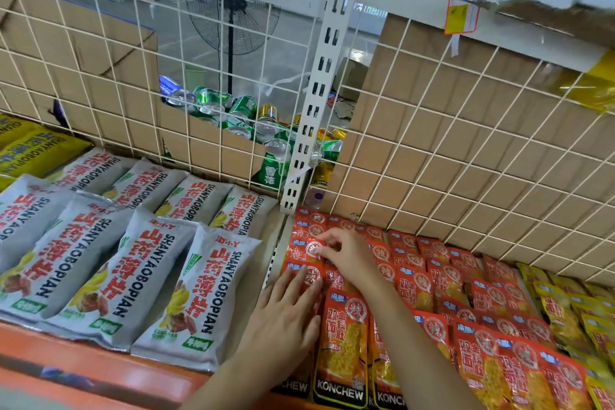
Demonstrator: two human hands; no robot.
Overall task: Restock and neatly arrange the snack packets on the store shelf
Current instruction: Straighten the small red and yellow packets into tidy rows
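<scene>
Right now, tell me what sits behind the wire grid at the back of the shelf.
Cardboard sheets, and through the gap between them, piled drink cans and a standing fan. The cardboard hides whatever lies behind it.

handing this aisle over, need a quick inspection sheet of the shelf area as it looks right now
surface: shelf, orange front edge, covered in packet rows
job's things: red packets in overlapping rows; grey packets to their left; yellow packets at far right
clutter: cans heaped behind the mesh
hands: left hand flat on red packets; right hand pinches one further back
cables: nothing seen
surroundings: cardboard behind the mesh, fan, windows beyond
</scene>
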